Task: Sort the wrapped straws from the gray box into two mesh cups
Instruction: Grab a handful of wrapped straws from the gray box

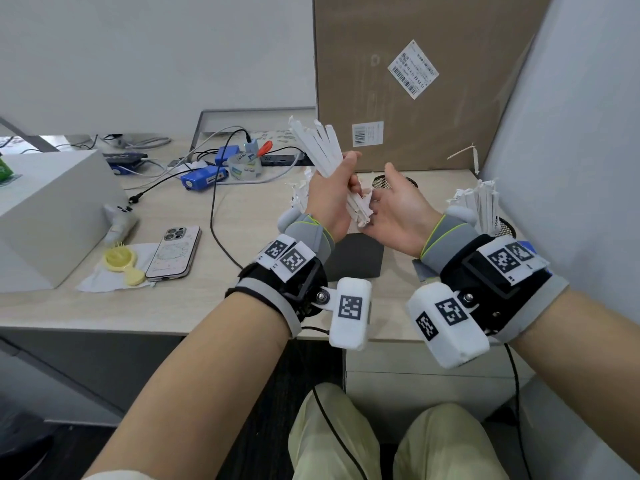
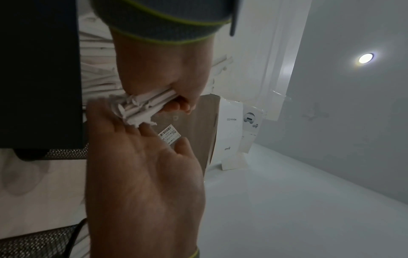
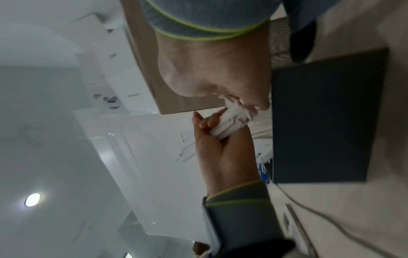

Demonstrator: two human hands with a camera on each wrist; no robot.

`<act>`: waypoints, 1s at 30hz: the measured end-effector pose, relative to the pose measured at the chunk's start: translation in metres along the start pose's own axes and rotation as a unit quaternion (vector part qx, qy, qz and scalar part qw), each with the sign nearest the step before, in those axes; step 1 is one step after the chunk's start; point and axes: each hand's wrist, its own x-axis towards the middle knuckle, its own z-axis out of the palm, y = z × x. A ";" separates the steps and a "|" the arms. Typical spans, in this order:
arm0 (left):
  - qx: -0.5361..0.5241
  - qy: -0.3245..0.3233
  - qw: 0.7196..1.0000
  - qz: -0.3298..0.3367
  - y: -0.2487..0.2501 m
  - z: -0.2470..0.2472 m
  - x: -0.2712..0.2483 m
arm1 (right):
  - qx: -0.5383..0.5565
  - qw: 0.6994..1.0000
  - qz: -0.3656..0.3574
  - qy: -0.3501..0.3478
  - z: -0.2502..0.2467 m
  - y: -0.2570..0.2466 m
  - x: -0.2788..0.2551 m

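Observation:
My left hand point(image 1: 341, 188) grips a bundle of white wrapped straws point(image 1: 320, 143) in its fist, tops fanned upward. My right hand point(image 1: 384, 202) is open, its palm and fingers against the bundle's ragged lower ends. The left wrist view shows the left hand point(image 2: 167, 78) clenched on the straws point(image 2: 143, 104), with the right hand point(image 2: 143, 157) flat below. A dark gray box point(image 1: 356, 258) lies under the hands. One black mesh cup point(image 1: 412, 181) stands behind the right hand. A second mesh cup point(image 1: 504, 228) at the right holds straws point(image 1: 478, 202). More straws point(image 1: 299, 192) stick up behind my left hand, their holder hidden.
A tall cardboard box point(image 1: 415, 81) stands behind the cups, and a white panel point(image 1: 571, 133) closes off the right. On the desk to the left lie a phone point(image 1: 175, 251), a yellow comb point(image 1: 121, 261), cables with blue adapters point(image 1: 204, 178), a tape roll point(image 1: 246, 166) and a white box point(image 1: 52, 209).

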 end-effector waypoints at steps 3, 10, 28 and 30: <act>0.048 -0.056 0.997 -0.026 0.003 -0.004 0.000 | -0.170 0.981 -0.069 0.070 -0.003 -0.024 0.000; 0.257 -0.240 0.933 -0.072 0.002 0.004 -0.021 | -0.503 0.830 -0.235 0.052 0.040 -0.088 -0.024; 0.310 -0.255 0.916 -0.028 0.003 0.011 -0.026 | -0.751 0.631 -0.194 0.009 0.028 -0.078 -0.037; 0.318 -0.269 0.909 -0.019 0.002 0.013 -0.027 | -0.732 0.655 -0.186 -0.016 0.025 -0.075 -0.039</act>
